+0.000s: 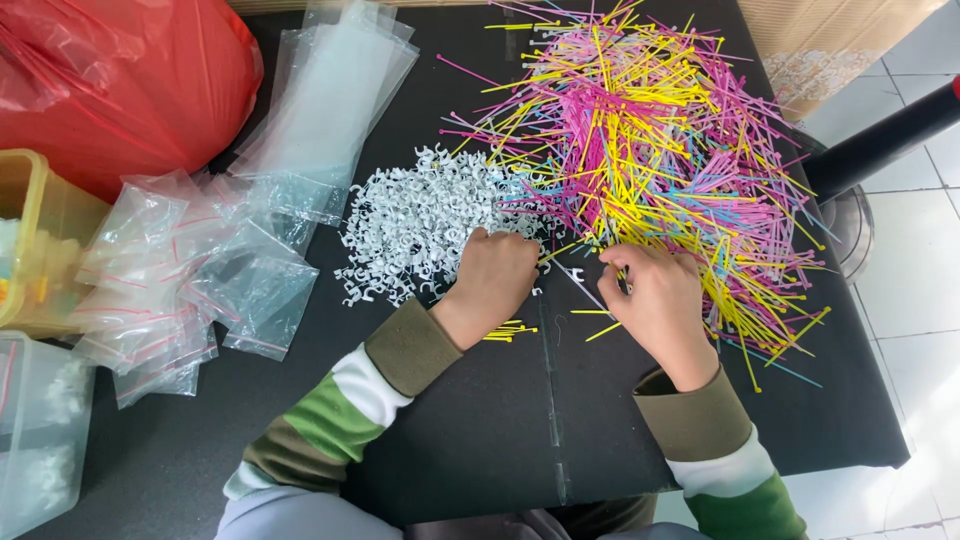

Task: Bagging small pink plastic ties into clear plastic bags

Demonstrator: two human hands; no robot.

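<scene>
The left hand (495, 275) rests knuckles-up at the lower right edge of a heap of small white clips (425, 225), just left of the frame's centre; its fingers are curled under and closed over a small bundle of yellow cable ties (508, 330), whose ends stick out below the palm, long axis roughly level, pointing toward the right of the frame. The right hand (655, 300) sits right of centre at the lower edge of a broad pile of cable ties (660, 150); its fingers are bent inward with the tips pinched close together near the left side of the hand, though whether they grip a tie cannot be told. The pile fills the upper right of the frame, pink, yellow and a few pale blue strands crossing at every angle, many running diagonally from upper left to lower right; a lone yellow tie (602, 332) lies slanted between the two hands.

Both wrists wear sleeves striped green, white and olive. The surface (480, 430) is covered in black sheeting with a seam running vertically down its middle. At the left lie clear zip bags (200, 280) with red seal lines, and longer clear bags (330, 110) fan out toward the top; a red plastic sack (120, 80) fills the upper left corner; a yellow tub (25, 200) and a clear container (35, 420) stand at the left edge. Pale floor tiles (915, 300) show at the right.
</scene>
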